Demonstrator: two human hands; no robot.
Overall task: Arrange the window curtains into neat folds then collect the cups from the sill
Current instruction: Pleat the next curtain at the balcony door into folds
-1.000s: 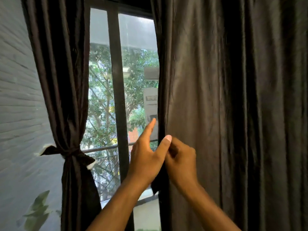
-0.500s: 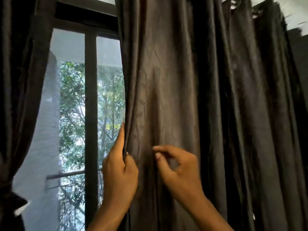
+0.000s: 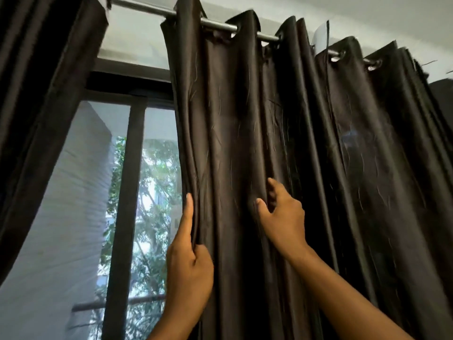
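Head view shows the dark brown satin eyelet curtain (image 3: 245, 143) hanging from a steel rod (image 3: 215, 23) right of the window. The left hand (image 3: 188, 268) pinches its leading edge, forefinger straight along the hem; the right hand (image 3: 282, 217) curls loosely into the next fold. Soft, light and probably slippery, the cloth is best gathered by its pleat ridges. No cups or sill are visible.
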